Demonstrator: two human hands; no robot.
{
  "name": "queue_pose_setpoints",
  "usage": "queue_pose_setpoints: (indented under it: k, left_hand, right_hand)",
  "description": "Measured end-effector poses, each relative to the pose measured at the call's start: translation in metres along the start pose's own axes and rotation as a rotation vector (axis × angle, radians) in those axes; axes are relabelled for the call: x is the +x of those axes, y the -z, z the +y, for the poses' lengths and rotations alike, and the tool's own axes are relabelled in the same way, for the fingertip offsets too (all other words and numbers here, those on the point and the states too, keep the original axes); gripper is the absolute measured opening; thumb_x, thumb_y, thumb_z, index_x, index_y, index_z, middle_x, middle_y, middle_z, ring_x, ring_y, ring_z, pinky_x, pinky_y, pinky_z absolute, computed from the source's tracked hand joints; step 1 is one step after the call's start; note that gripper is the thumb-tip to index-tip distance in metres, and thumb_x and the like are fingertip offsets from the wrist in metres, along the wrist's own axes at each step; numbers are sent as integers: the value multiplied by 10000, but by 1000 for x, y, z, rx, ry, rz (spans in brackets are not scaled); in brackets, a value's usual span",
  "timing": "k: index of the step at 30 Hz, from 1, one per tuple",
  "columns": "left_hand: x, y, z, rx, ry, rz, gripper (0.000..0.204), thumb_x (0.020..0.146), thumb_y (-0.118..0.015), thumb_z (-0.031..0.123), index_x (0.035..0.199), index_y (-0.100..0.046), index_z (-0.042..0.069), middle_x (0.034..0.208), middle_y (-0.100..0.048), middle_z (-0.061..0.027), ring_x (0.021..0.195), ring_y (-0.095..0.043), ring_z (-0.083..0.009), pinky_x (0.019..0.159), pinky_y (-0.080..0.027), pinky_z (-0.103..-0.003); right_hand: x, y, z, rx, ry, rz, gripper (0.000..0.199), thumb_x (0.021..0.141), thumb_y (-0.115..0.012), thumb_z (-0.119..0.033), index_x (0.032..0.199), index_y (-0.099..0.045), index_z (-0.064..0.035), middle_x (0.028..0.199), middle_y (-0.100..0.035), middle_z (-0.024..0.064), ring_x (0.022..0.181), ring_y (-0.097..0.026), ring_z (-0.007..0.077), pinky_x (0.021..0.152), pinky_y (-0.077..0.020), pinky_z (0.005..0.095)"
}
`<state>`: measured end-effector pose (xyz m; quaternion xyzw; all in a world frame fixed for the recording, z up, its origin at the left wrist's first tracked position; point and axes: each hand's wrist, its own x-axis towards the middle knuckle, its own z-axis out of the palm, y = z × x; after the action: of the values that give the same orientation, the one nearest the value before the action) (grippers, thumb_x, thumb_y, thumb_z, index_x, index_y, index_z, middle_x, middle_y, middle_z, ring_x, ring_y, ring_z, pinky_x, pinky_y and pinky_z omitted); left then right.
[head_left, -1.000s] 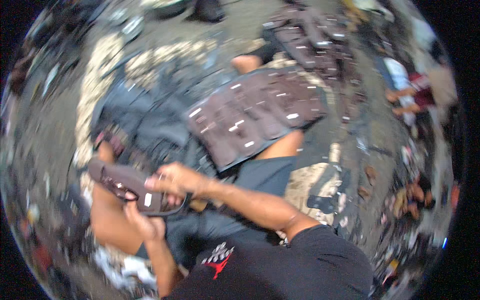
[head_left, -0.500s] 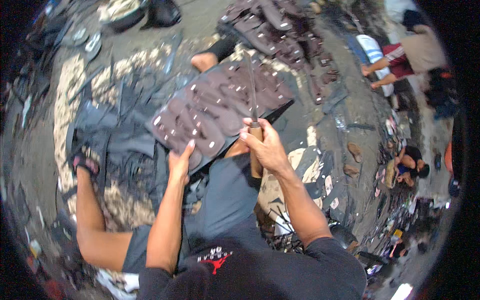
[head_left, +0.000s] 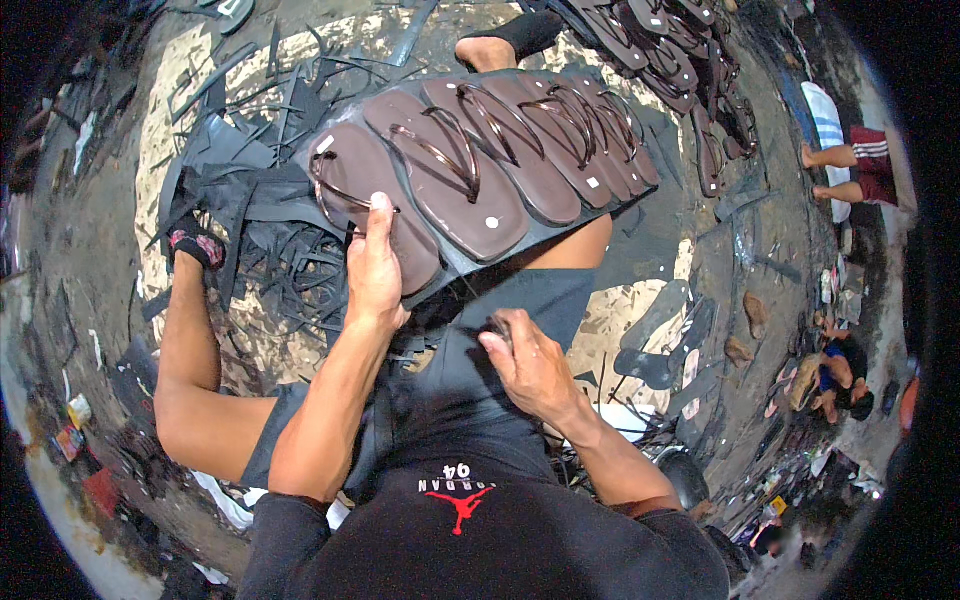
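My left hand [head_left: 372, 268] grips the near left corner of a black rubber sheet [head_left: 462, 262], thumb on top and fingers hidden beneath. Across this sheet lies a row of several brown flip-flops [head_left: 468, 205] with glossy brown thong straps; a few bear small white stickers. The sheet rests tilted over my right leg [head_left: 575, 245]. My right hand [head_left: 532, 368] is curled closed above my dark shorts, just below the sheet and apart from it. A small dark end shows at its fingertips, but what it belongs to is hidden. No knife blade shows.
Black rubber strips and offcuts [head_left: 290, 240] lie heaped to the left on a pale patterned mat [head_left: 165, 150]. More brown flip-flops [head_left: 660, 60] are piled at the far right. Dark sole pieces [head_left: 650, 365] lie at the right. Other people [head_left: 840, 375] sit near the right rim.
The wooden-handled knife, upright in my right hand before, no longer shows. My right hand has moved down, away from the sheet. The sheet and flip-flops appear larger and sit farther right.
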<state>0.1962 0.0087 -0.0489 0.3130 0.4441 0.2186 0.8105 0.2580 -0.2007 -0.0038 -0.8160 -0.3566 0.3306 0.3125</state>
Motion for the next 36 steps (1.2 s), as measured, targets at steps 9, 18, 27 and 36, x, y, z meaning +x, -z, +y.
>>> queue_pose_setpoints:
  k: [9, 18, 27, 36]
  left_hand:
    - [-4, 29, -6, 52, -17, 28, 635, 1015, -567, 489, 1384, -484, -21, 1297, -621, -163, 1145, -642, -275, 1026, -510, -434]
    - [-6, 24, 21, -13, 90, 78, 644, 1002, -608, 464, 1405, -436, -8, 1309, -591, -154, 1160, -616, -261, 996, -533, -443]
    - [-20, 54, 27, 82, 78, 112, 620, 1006, -562, 525, 1379, -529, 32, 1309, -628, -111, 1171, -617, -214, 1026, -488, -385]
    - [-136, 127, 72, 737, -216, 120, 645, 998, -628, 390, 1475, -393, 25, 1338, -559, -98, 1242, -524, -212, 1083, -394, -355]
  right_hand:
    - [115, -44, 0, -119, 490, 95, 283, 978, -557, -192, 1109, -664, 35, 1094, -686, 273, 975, -662, 447, 872, -528, 502]
    - [208, -105, 5, -86, 681, 346, 369, 1010, -534, -308, 1155, -645, 13, 996, -676, 194, 892, -658, 327, 798, -520, 406]
    - [262, -115, -9, 140, 332, -89, 447, 1018, -533, -429, 1116, -626, -3, 870, -650, 104, 725, -640, 232, 617, -526, 339]
    - [196, -134, -123, 1026, 104, -640, 400, 1021, -603, -390, 1142, -585, -10, 821, -629, 22, 576, -577, 89, 482, -461, 246]
